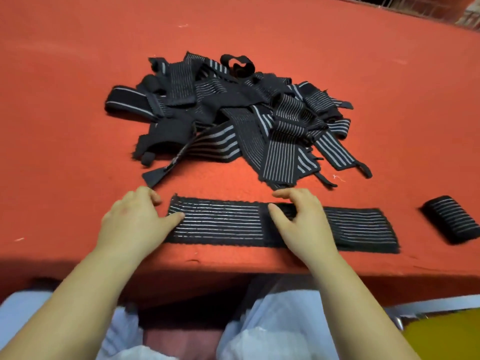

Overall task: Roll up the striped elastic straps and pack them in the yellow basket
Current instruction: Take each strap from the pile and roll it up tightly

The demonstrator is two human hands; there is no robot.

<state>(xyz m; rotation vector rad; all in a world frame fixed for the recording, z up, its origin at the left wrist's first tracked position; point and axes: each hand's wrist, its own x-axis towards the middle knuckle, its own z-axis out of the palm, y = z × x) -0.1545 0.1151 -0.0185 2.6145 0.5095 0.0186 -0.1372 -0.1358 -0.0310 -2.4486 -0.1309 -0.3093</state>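
Your left hand (132, 219) and right hand (302, 219) resting on a flat striped strap (228, 223), tangled strap pile (228, 115) beyond, rolled strap (453, 218) right, red table (78, 74)

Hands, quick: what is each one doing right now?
Left hand: open, thumb touching the flat strap's left end.
Right hand: open, fingers resting on the strap's middle.

two hands (132, 219), one flat strap (233, 224), one rolled strap (452, 219), one tangled pile (228, 113) of straps, too jumbled to count
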